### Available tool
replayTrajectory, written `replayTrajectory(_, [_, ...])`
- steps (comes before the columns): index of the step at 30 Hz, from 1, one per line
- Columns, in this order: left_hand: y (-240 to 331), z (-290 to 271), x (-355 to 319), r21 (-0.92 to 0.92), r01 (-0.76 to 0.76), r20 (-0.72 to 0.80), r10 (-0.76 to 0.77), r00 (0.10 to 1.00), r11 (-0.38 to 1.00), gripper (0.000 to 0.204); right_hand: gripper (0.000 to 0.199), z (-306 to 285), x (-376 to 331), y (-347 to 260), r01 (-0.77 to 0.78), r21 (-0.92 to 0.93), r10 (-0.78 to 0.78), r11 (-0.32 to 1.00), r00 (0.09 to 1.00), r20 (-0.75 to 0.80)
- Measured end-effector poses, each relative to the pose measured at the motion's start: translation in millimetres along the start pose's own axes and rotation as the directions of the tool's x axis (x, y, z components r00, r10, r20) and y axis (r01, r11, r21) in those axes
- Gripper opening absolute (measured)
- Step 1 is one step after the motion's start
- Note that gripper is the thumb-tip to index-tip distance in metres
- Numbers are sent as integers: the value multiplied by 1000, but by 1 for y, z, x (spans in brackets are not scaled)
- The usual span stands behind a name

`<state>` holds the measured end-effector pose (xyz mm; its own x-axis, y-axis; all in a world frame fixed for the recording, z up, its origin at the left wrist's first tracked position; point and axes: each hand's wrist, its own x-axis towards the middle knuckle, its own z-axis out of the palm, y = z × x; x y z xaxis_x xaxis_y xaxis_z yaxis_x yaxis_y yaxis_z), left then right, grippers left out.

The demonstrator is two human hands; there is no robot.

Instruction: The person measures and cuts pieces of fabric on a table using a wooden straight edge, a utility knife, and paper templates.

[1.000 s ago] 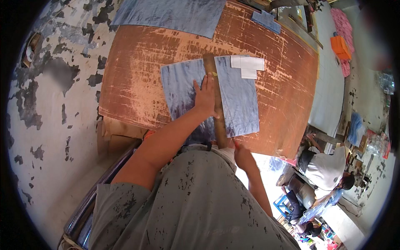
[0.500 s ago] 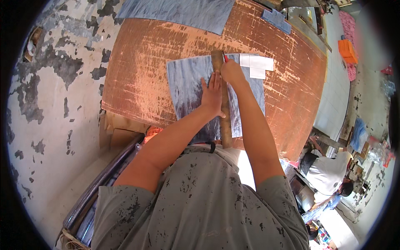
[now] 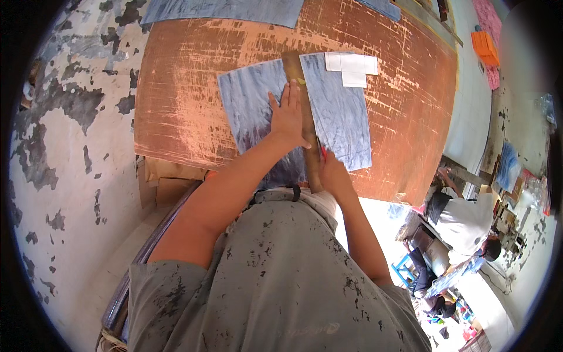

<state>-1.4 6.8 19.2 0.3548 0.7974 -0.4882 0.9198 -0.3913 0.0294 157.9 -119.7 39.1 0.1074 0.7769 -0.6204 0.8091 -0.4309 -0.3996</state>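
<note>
A blue-grey streaked sheet (image 3: 249, 97) lies on the scratched brown board, crossed by a long brown straightedge (image 3: 309, 126). My left hand (image 3: 285, 120) is pressed flat with fingers spread, partly on the straightedge and partly on the sheet left of it. Low along the straightedge's right side, my right hand (image 3: 335, 176) is closed round a red-handled knife (image 3: 323, 153), its tip against that edge. Most of the handle is hidden in the fingers. White pattern pieces (image 3: 353, 70) lie on the sheet's upper right part.
The brown board (image 3: 404, 117) extends on both sides. Another streaked sheet (image 3: 234, 10) lies at its far left, and a smaller blue piece (image 3: 384, 7) at the far edge. A peeling wall (image 3: 64, 146) stands at left. A person in a white shirt (image 3: 464, 222) is at the right.
My right hand has drawn the knife down along the straightedge, from its far end toward my body. My left hand still presses on the straightedge. The whole view has shifted a little.
</note>
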Motion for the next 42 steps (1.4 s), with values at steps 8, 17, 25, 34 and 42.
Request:
replayTrajectory(8, [2,4,6,-54,-28,-50,25,998,998,169,34,37,-92,68,-188,-37,191,982,976,109])
replayTrajectory(17, [0,7,0,-16,6,-30,-6,1000,1000,169,36,-54,8,-17,70,-7,-70,998,995,-66])
replayTrajectory(25, [2,4,4,61,15,43,-17,999,998,160,43,-58,175,-114,316,-41,-316,948,918,-239])
replayTrajectory(34, [3,6,3,78,6,9,-7,1000,997,160,41,-50,174,-113,265,-43,-269,963,952,-144])
replayTrajectory(42, [0,7,2,-5,-2,-23,2,1000,1000,163,40,-5,35,-23,76,32,-74,997,997,-38])
